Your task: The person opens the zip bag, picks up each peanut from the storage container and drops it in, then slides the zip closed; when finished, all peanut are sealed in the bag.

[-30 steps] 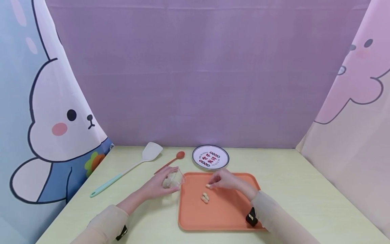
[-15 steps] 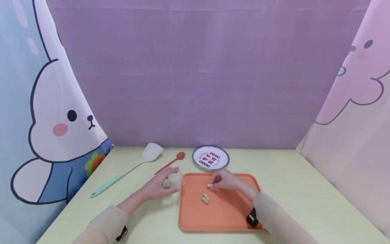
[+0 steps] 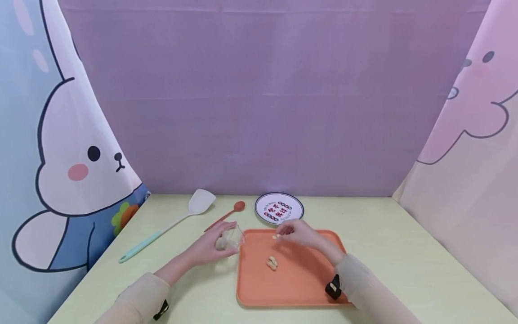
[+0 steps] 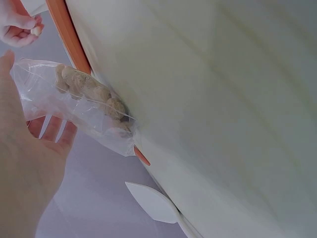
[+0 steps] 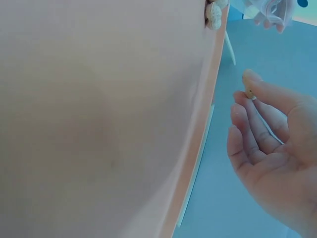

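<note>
My left hand (image 3: 208,246) grips a clear plastic bag (image 3: 234,237) just off the tray's left edge, its mouth towards the tray. Several unshelled peanuts (image 4: 101,93) lie inside the bag, seen in the left wrist view. Over the back part of the orange tray (image 3: 259,290), my right hand (image 3: 301,235) pinches one peanut (image 3: 275,236) between thumb and fingertips, raised off the surface. That pinched peanut (image 5: 249,93) is partly covered by the thumb in the right wrist view. A small group of peanuts (image 3: 272,263) rests on the tray, left of its middle.
Behind the tray stands a white plate (image 3: 298,209) with a dark rim and red print. A red spoon (image 3: 239,206) and a white spatula (image 3: 201,202) with a green handle lie at the back left. A purple curtain (image 3: 259,135) closes off the table's rear.
My right hand has lifted the peanut from near the tray surface and moved it slightly towards the back. The left hand and bag have stayed put.
</note>
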Action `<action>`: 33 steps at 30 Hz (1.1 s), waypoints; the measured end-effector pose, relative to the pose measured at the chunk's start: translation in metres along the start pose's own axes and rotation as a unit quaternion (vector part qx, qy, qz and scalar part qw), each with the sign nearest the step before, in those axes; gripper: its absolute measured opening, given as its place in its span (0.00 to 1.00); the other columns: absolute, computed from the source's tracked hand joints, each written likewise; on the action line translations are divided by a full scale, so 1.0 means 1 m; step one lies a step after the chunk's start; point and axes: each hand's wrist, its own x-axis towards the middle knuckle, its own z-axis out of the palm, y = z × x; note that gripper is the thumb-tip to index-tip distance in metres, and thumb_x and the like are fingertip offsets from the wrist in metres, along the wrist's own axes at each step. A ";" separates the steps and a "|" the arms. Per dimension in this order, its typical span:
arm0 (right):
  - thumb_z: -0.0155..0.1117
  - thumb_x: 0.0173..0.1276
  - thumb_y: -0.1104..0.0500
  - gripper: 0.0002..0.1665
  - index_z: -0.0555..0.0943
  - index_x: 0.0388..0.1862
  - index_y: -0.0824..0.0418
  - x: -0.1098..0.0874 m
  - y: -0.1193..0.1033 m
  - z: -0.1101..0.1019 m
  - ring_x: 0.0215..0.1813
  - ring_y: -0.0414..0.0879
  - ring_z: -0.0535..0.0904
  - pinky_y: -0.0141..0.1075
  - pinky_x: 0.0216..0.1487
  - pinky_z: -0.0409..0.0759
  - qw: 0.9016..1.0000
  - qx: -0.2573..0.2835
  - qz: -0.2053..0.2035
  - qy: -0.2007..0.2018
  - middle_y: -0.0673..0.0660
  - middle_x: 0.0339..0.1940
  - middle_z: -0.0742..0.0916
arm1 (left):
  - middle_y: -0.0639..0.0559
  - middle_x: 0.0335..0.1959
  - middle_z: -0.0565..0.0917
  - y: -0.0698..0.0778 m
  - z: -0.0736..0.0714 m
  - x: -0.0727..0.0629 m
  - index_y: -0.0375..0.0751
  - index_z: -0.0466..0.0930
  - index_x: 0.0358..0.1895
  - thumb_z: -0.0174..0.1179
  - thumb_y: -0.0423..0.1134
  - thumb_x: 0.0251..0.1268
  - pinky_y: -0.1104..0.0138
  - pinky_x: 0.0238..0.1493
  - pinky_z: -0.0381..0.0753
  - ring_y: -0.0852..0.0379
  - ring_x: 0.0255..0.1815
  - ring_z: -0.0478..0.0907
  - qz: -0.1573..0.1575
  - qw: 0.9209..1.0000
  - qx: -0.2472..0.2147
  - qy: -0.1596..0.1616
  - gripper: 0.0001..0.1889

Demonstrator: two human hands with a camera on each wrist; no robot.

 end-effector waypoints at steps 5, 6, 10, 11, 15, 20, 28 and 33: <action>0.69 0.59 0.52 0.10 0.84 0.36 0.55 0.007 -0.011 0.006 0.32 0.37 0.78 0.29 0.36 0.77 1.000 0.005 -0.005 0.029 0.47 0.30 0.86 | 0.49 0.62 0.73 -0.001 0.000 -0.001 0.37 0.67 0.64 0.68 0.53 0.51 0.52 0.62 0.70 0.51 0.63 0.70 -0.008 1.000 -0.003 0.000 0.39; 0.69 0.59 0.52 0.10 0.84 0.36 0.55 0.009 -0.013 0.007 0.32 0.36 0.78 0.28 0.35 0.77 0.999 0.008 -0.009 0.035 0.48 0.30 0.86 | 0.49 0.62 0.73 -0.001 0.000 -0.001 0.37 0.67 0.64 0.69 0.53 0.51 0.52 0.62 0.70 0.51 0.63 0.70 -0.008 1.000 -0.004 0.000 0.39; 0.69 0.58 0.55 0.09 0.84 0.37 0.58 0.016 -0.025 0.013 0.29 0.37 0.77 0.28 0.32 0.77 0.998 0.019 -0.033 0.053 0.49 0.28 0.85 | 0.49 0.62 0.73 -0.002 0.001 -0.001 0.36 0.68 0.64 0.69 0.53 0.51 0.52 0.62 0.70 0.51 0.63 0.70 -0.002 1.000 -0.002 0.001 0.39; 0.69 0.58 0.56 0.09 0.84 0.37 0.57 0.017 -0.028 0.015 0.29 0.36 0.76 0.28 0.32 0.77 0.998 0.019 -0.038 0.055 0.49 0.28 0.85 | 0.49 0.62 0.73 -0.002 0.001 -0.001 0.37 0.68 0.64 0.69 0.53 0.51 0.53 0.62 0.70 0.51 0.63 0.70 -0.004 1.000 -0.004 0.000 0.39; 0.69 0.58 0.56 0.09 0.84 0.38 0.57 0.024 -0.041 0.020 0.30 0.35 0.77 0.28 0.34 0.77 0.996 0.021 -0.059 0.058 0.49 0.29 0.85 | 0.50 0.63 0.72 -0.001 0.000 -0.001 0.38 0.67 0.65 0.68 0.54 0.51 0.53 0.63 0.70 0.52 0.64 0.70 -0.012 1.000 -0.007 -0.005 0.39; 0.68 0.60 0.56 0.10 0.84 0.40 0.57 0.031 -0.056 0.026 0.32 0.36 0.77 0.28 0.36 0.78 0.996 0.022 -0.075 0.048 0.49 0.30 0.85 | 0.49 0.61 0.74 0.000 -0.001 -0.001 0.38 0.66 0.65 0.68 0.55 0.51 0.53 0.60 0.73 0.52 0.62 0.71 -0.007 1.000 -0.013 0.000 0.40; 0.68 0.60 0.57 0.11 0.84 0.41 0.59 0.038 -0.073 0.039 0.32 0.35 0.78 0.27 0.37 0.79 0.994 0.024 -0.100 0.026 0.50 0.31 0.86 | 0.50 0.62 0.73 -0.002 -0.001 0.000 0.41 0.66 0.66 0.68 0.54 0.51 0.54 0.61 0.72 0.54 0.63 0.71 -0.017 1.000 -0.014 -0.007 0.40; 0.68 0.60 0.57 0.10 0.84 0.41 0.56 0.042 -0.079 0.046 0.32 0.33 0.78 0.27 0.37 0.79 0.995 0.021 -0.095 0.012 0.47 0.32 0.86 | 0.50 0.63 0.72 -0.002 -0.002 -0.001 0.40 0.65 0.66 0.68 0.53 0.51 0.53 0.62 0.72 0.53 0.64 0.69 -0.023 0.999 -0.025 -0.010 0.40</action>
